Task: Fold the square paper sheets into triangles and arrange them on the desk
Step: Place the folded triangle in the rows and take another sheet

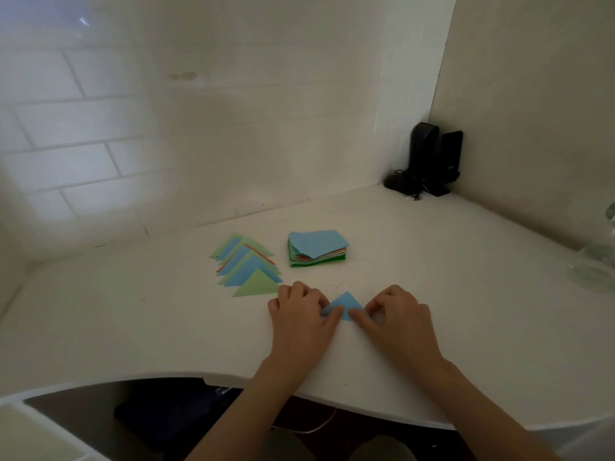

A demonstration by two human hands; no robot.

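both hands, left hand (pixel 301 316) and right hand (pixel 396 314), pinch the small blue folded paper triangle (pixel 346 304) between curled fingertips, apparently flattening its crease against the white desk (pixel 432 261).

Two bare forearms, left hand (pixel 301 314) and right hand (pixel 397 314) (no sleeves, rings or watch).

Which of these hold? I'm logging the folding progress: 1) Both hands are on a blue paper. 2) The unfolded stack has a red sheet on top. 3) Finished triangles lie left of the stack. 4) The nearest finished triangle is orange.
1) True: the left hand and right hand press the blue paper.
2) False: the stack is topped by a blue sheet.
3) True: the finished triangles overlap in a row left of it.
4) False: the nearest triangle is green.
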